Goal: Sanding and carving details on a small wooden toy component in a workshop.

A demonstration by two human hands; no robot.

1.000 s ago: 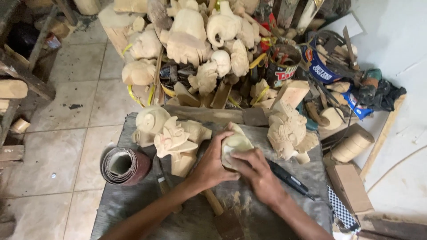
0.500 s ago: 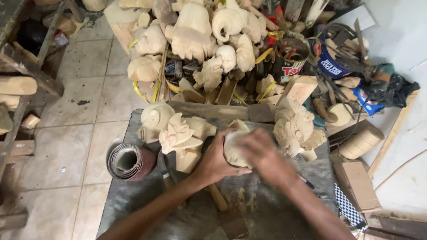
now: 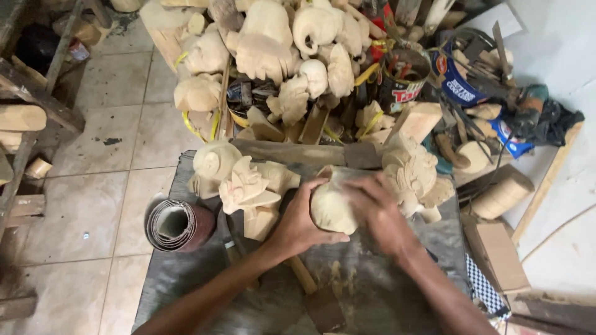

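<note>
While both hands' grip stays on the pale carving [image 3: 332,208], the right hand [image 3: 379,214] has slid over it.

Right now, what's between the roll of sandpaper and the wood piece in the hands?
In the head view, pale unfinished carvings and the left hand lie between the sandpaper roll and the held wooden piece.

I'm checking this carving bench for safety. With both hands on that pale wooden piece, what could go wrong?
The left hand grips the pale carving while the right hand presses on it; a slip might knock the unfinished carvings crowded beside it. The sandpaper roll sits near the mat's edge and could roll off.
</note>
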